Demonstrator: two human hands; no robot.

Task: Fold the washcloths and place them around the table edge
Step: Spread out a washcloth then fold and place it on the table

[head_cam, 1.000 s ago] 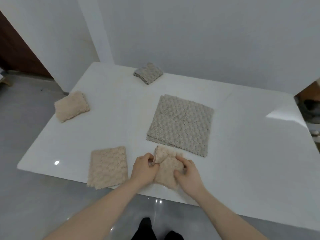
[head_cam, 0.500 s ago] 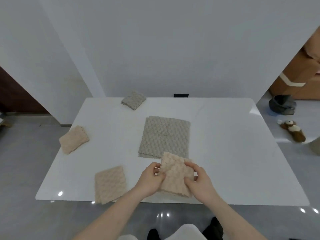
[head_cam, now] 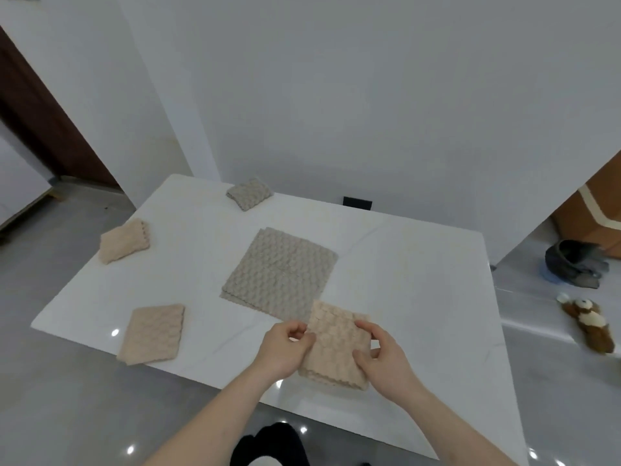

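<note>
Both hands, the left hand [head_cam: 282, 348] and right hand [head_cam: 383, 358], pinch the folded beige waffle-textured washcloth [head_cam: 336, 344] at the white worktop's [head_cam: 420, 297] near edge. Folding seems finished; next it needs setting down flat along that edge.

One head-worn wide-angle view looks forward and down from the near edge of the desk [head_cam: 420, 280], close above it, wall filling the upper frame.

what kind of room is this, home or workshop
Probably a home: a white table against a plain wall, a stuffed toy on the tiled floor, and folded washcloths laid out.
</note>
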